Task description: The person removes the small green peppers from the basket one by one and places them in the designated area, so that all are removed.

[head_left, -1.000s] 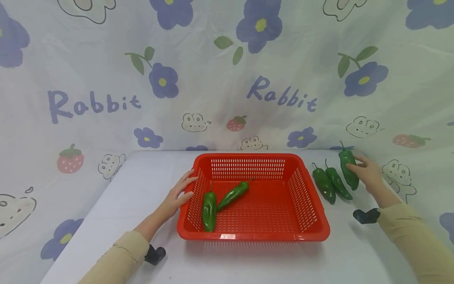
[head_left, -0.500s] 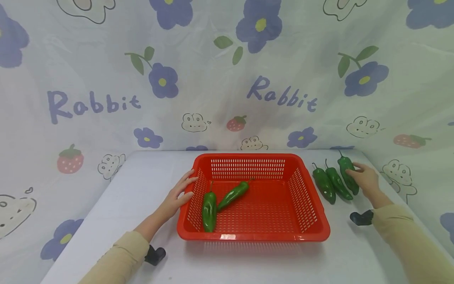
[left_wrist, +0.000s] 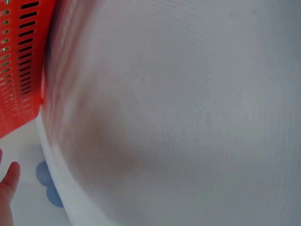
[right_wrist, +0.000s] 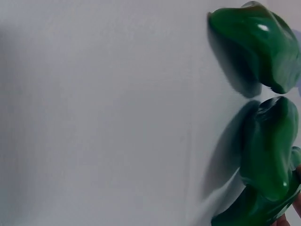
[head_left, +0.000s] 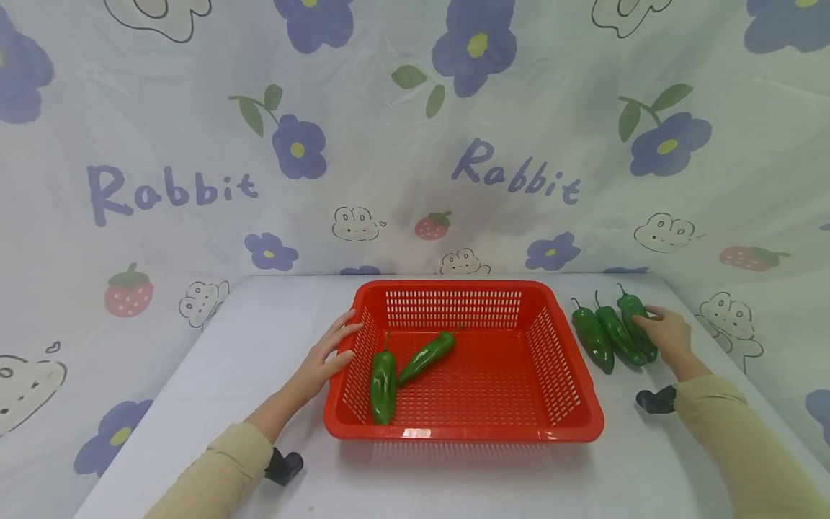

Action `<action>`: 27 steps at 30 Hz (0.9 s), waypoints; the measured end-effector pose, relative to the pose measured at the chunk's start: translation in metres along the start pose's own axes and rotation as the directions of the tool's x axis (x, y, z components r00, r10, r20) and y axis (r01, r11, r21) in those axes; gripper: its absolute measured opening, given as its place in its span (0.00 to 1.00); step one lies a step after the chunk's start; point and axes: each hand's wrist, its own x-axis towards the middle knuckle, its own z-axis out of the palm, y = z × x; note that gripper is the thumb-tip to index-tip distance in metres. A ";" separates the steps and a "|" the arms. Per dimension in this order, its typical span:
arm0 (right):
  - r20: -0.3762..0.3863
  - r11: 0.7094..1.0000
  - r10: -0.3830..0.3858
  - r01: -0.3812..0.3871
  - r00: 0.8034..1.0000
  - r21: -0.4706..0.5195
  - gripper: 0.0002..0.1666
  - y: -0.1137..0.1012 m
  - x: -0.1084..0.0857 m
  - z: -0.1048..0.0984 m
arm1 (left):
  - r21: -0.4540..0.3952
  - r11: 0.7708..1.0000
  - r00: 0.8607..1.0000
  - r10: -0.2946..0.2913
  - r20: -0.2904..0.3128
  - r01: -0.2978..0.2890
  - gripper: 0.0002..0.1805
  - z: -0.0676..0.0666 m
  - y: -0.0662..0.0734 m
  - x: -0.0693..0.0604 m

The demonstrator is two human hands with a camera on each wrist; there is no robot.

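Note:
In the head view my left hand (head_left: 326, 357) lies with extended fingers on the left rim of a red plastic basket (head_left: 463, 432). Two green chili peppers are in that basket: one upright along its left side (head_left: 382, 389), the other slanting beside it (head_left: 428, 358). To the right of the basket my right hand (head_left: 669, 333) grips the rightmost of three green peppers, a glossy chili pepper (head_left: 635, 324), between thumb and fingers. Close by lie the middle pepper (head_left: 619, 335) and the left pepper (head_left: 593, 339). In the right wrist view, fingertips (right_wrist: 297, 203) touch the lowest pepper (right_wrist: 256, 209).
A white table (head_left: 194, 404) carries the basket and the loose peppers. Behind and around it hangs a patterned cloth (head_left: 389, 144) with rabbits and flowers. A black wrist mount (head_left: 656, 400) sits under the right sleeve, another mount (head_left: 283, 466) under the left.
The right hand has brought its pepper down and slightly toward me, so that it now lies alongside the other two. My left hand and the basket have stayed put.

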 end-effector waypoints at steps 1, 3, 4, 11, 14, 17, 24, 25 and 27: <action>-0.003 1.000 -0.001 0.001 1.000 -0.007 0.36 0.000 0.000 0.001 | -0.001 1.000 1.000 -0.001 0.000 0.001 0.25 0.000 0.000 0.000; -0.006 1.000 -0.004 0.004 1.000 -0.020 0.36 0.001 0.001 0.002 | 0.000 1.000 1.000 0.005 0.000 -0.005 0.25 0.000 -0.001 0.000; -0.003 1.000 0.002 -0.002 1.000 -0.023 0.36 0.002 0.002 0.003 | 0.000 1.000 1.000 0.006 0.000 -0.006 0.25 0.000 -0.001 0.000; 0.019 0.998 0.018 -0.017 1.000 -0.053 0.35 0.007 0.005 0.008 | 0.009 1.000 1.000 0.024 -0.001 -0.024 0.25 0.000 0.005 -0.001; 0.035 0.999 0.012 -0.010 0.999 -0.050 0.35 0.008 0.005 0.008 | 0.010 1.000 1.000 0.016 -0.001 -0.016 0.25 0.000 -0.001 0.000; 0.045 0.999 0.008 -0.006 0.999 -0.042 0.35 0.010 0.006 0.008 | 0.002 1.000 1.000 0.003 0.002 -0.003 0.25 0.000 0.000 0.000; 0.056 1.000 0.021 -0.020 0.998 -0.014 0.35 0.012 0.007 0.009 | -0.011 1.000 1.000 -0.002 0.006 0.002 0.25 0.001 0.002 0.000; 0.056 1.000 0.021 -0.020 0.998 -0.011 0.35 0.012 0.007 0.009 | -0.010 1.000 1.000 -0.001 0.006 0.001 0.25 0.001 0.002 0.000; 0.056 1.000 0.016 -0.016 0.998 -0.008 0.36 0.013 0.007 0.009 | -0.008 1.000 1.000 0.000 0.004 0.000 0.25 0.000 0.001 0.000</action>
